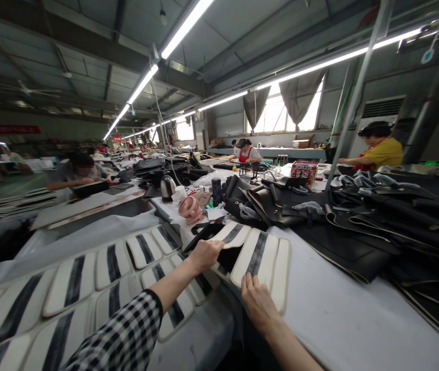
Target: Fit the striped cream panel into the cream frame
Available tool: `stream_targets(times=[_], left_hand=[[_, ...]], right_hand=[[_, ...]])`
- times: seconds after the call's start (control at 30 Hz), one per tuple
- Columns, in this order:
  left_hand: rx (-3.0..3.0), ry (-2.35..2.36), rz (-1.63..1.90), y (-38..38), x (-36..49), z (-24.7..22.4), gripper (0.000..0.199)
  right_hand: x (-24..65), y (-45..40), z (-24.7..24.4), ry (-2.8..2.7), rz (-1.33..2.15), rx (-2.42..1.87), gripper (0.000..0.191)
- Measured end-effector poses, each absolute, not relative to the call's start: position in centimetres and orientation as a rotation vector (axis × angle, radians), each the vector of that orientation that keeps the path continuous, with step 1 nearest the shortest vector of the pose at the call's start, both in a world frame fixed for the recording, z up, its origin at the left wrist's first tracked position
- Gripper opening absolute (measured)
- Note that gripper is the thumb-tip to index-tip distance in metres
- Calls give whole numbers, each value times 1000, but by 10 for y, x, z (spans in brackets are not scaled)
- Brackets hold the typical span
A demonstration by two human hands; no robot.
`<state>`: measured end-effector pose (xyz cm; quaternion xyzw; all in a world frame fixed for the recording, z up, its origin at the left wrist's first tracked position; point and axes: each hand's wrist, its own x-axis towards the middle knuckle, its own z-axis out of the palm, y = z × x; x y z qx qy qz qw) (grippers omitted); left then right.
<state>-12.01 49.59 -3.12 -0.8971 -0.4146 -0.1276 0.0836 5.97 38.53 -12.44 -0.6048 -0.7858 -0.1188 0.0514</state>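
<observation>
My left hand [206, 254], fingers closed, pinches the near edge of a white panel with a dark stripe [235, 234], which is tilted up off the surface. A second striped white panel [261, 253] lies to its right, on top of another pale panel [282, 268] at the edge of the white table [320, 288]. On the near end of that second panel rests my right hand [257, 299], its fingers bent over the surface; whether they grip the edge is not clear.
Many striped white panels [74, 281] lie in rows at left. Black leather pieces [343, 247] pile up at right. A pink fan [190, 208] and a metal kettle [167, 188] stand ahead. Several people sit farther off, one in a yellow shirt [385, 152].
</observation>
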Motion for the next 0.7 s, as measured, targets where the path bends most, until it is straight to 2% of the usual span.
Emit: stream_targets(times=[0.2,0.33,0.4,0.47,0.57,0.63,0.7], left_hand=[[-2159,-1688,-967,534,-161,57,27],[-1871,-1759,-1217,535,-201,116,33],[-1819,-1730,-1260,524,-212,130,40],[-1811,-1689,-1276,504,-214,131,43],[-1882,-1514,-1295,457,-206,110,32],[-2008,-1129,-1274,415,-194,87,29],[-2119,-808,-1188,371,-178,63,36]], right_hand=[[56,382,-128,-2290,-153,-1829,51],[63,384,-119,-2100,110,-1796,27],[69,387,-112,-1933,261,-1798,25],[76,388,-102,-1727,401,-1798,36],[81,381,-73,-1497,571,-1718,52],[77,366,-43,-1393,786,-1544,63],[70,344,-10,-1181,1159,-1192,66]])
